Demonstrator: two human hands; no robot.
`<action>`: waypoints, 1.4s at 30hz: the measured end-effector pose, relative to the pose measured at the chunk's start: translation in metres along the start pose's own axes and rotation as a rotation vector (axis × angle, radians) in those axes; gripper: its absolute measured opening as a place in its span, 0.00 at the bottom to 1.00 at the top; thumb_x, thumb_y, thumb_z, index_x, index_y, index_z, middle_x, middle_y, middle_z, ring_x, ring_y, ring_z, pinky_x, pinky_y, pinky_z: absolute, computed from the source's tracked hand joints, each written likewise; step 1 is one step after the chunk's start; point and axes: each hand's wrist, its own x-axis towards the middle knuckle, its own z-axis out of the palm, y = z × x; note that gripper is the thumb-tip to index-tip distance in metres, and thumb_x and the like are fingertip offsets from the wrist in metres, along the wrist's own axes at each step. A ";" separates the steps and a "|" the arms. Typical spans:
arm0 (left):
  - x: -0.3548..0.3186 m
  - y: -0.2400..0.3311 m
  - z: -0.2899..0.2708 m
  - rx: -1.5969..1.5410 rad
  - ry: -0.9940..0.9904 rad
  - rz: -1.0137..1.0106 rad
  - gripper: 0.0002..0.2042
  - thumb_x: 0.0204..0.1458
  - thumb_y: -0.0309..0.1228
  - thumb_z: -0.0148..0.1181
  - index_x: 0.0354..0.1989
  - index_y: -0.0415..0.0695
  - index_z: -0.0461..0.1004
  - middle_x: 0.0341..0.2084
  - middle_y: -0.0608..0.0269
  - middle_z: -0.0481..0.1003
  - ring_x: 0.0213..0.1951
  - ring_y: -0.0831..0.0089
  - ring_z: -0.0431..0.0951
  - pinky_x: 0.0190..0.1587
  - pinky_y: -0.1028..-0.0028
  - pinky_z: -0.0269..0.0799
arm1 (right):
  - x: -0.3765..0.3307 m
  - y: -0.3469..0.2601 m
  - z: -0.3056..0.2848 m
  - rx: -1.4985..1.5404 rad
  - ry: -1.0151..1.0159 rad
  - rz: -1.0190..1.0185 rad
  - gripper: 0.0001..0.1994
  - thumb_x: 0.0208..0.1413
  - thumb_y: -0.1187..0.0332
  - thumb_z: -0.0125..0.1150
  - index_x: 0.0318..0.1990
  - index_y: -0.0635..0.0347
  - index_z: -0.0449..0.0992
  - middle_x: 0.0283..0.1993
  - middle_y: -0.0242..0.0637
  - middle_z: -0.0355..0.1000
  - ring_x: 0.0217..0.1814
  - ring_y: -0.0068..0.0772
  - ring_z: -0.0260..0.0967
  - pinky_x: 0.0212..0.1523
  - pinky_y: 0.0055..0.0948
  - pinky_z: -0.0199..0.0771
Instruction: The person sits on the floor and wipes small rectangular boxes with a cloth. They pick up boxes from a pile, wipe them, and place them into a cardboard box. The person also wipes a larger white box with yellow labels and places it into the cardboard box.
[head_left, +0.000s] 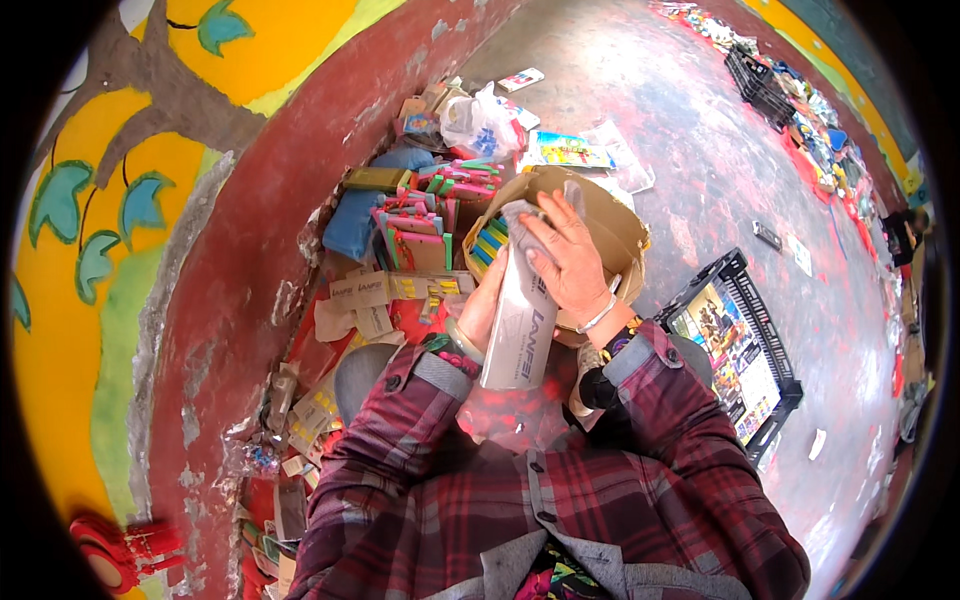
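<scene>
A long silver-grey printed packet (520, 325) slants upright in front of my chest, its upper end covered in crinkled greyish film. My left hand (482, 310) is closed round its left side. My right hand (572, 255) lies against the upper right part, back of the hand showing, fingers stretched over the film. Just beyond and below stands an open cardboard box (617, 215). Inside it, left of the packet, are blue, green and yellow striped items (490, 242), partly hidden by the packet and my hands.
Pink and green bundles (415, 235), small grey cartons (358, 290) and a white plastic bag (480, 125) crowd the red wall on the left. A black crate (745, 350) with a printed sheet lies at right. Another black crate (760, 85) and clutter line the far right wall.
</scene>
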 end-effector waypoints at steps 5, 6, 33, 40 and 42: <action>0.006 0.003 -0.010 -0.009 0.088 0.177 0.29 0.56 0.59 0.35 0.55 0.49 0.63 0.41 0.57 0.73 0.35 0.66 0.76 0.37 0.65 0.76 | -0.008 -0.021 0.009 0.032 0.001 0.050 0.21 0.52 0.66 0.55 0.55 0.55 0.67 0.63 0.45 0.56 0.67 0.49 0.48 0.65 0.43 0.49; 0.010 0.009 -0.015 -0.114 0.138 0.233 0.30 0.55 0.60 0.35 0.54 0.48 0.64 0.41 0.57 0.73 0.35 0.66 0.76 0.38 0.67 0.76 | -0.015 -0.032 0.011 0.093 -0.091 -0.011 0.21 0.52 0.66 0.54 0.56 0.55 0.66 0.64 0.45 0.54 0.68 0.48 0.48 0.65 0.43 0.48; 0.002 0.015 -0.019 0.005 0.075 0.129 0.16 0.55 0.35 0.55 0.49 0.41 0.67 0.39 0.60 0.76 0.40 0.68 0.77 0.45 0.66 0.74 | -0.012 0.057 0.019 1.131 0.476 1.050 0.14 0.58 0.65 0.52 0.45 0.66 0.72 0.41 0.33 0.73 0.39 0.23 0.70 0.42 0.22 0.68; 0.003 0.025 -0.012 0.187 0.091 0.221 0.18 0.52 0.33 0.57 0.50 0.39 0.66 0.38 0.57 0.76 0.38 0.67 0.78 0.43 0.66 0.75 | 0.006 0.041 -0.011 1.275 0.606 0.927 0.12 0.59 0.65 0.52 0.45 0.63 0.71 0.45 0.33 0.71 0.46 0.25 0.68 0.48 0.25 0.68; 0.002 0.027 -0.010 0.179 0.050 0.167 0.19 0.51 0.32 0.58 0.50 0.39 0.66 0.38 0.56 0.76 0.38 0.67 0.78 0.43 0.66 0.75 | 0.007 0.043 -0.015 1.171 0.608 0.814 0.15 0.60 0.64 0.50 0.48 0.66 0.70 0.46 0.35 0.72 0.46 0.27 0.69 0.47 0.24 0.68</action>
